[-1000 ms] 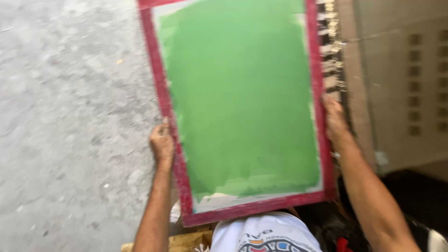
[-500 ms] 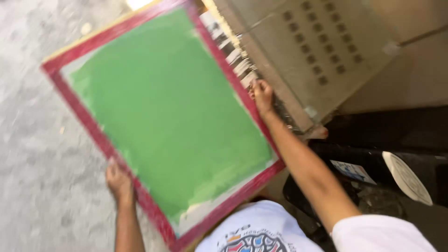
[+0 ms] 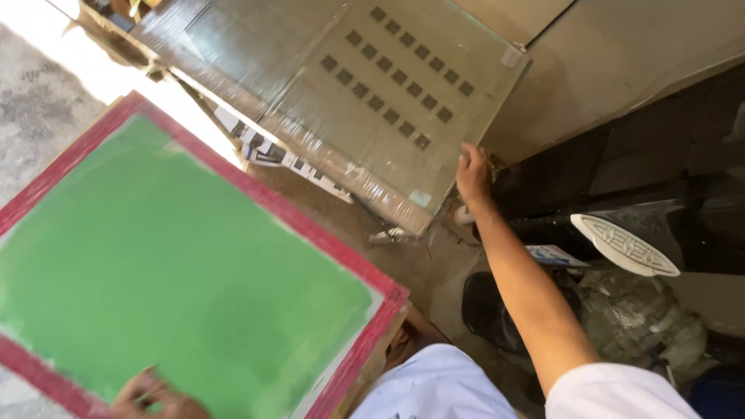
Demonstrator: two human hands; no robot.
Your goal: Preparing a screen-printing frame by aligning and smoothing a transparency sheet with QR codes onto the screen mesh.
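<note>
A large printing screen (image 3: 171, 271) with a red frame and a green coated mesh fills the lower left of the head view. My left hand (image 3: 151, 396) grips its near edge at the bottom of the picture. My right hand (image 3: 472, 172) has left the frame and reaches out to the right, touching the lower corner of a second screen (image 3: 372, 101), a greyish one wrapped in clear film with rows of small dark squares, which leans against the wall.
Grey concrete floor (image 3: 39, 109) lies at the upper left. A dark machine or cabinet (image 3: 660, 178) stands at right with a white patterned oval piece (image 3: 625, 244) on it. A dark bag and clutter (image 3: 636, 318) sit below it.
My right hand let go of the green screen's right edge and moved to the wrapped screen. The green screen swung left and now hangs from my left hand alone.
</note>
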